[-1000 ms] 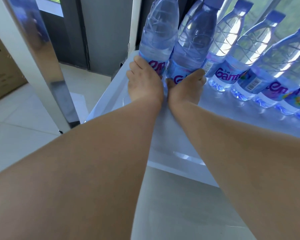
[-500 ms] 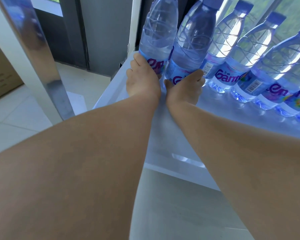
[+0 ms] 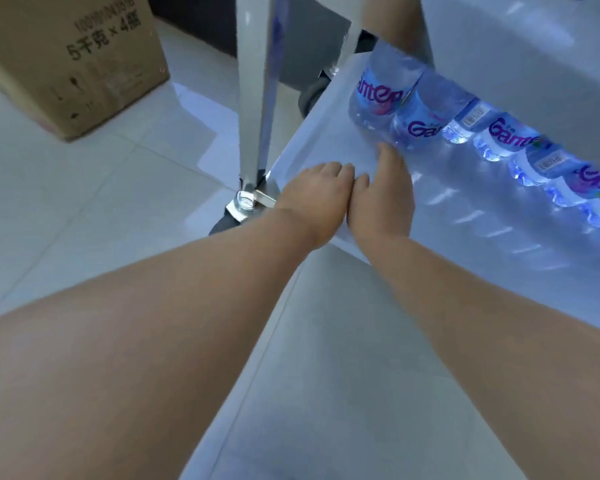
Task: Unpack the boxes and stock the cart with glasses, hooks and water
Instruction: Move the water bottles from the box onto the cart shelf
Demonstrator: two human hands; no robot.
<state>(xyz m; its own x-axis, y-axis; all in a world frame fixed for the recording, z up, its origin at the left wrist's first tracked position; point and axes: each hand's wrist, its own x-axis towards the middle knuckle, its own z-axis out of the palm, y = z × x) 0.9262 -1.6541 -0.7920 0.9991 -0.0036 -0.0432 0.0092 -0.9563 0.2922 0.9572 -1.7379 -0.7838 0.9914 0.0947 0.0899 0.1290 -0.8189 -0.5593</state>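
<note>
Your left hand (image 3: 317,199) and right hand (image 3: 381,199) hover side by side, fingers relaxed and holding nothing, just before the bottles (image 3: 420,116), which line the shelf's (image 3: 465,223) far edge, leaving room in front.

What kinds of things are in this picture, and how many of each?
Bottles: 6 clearly in view on the shelf; the row runs off the right edge
Box: 1
Hands: 2, the left hand and the right hand
Total: 9
</note>
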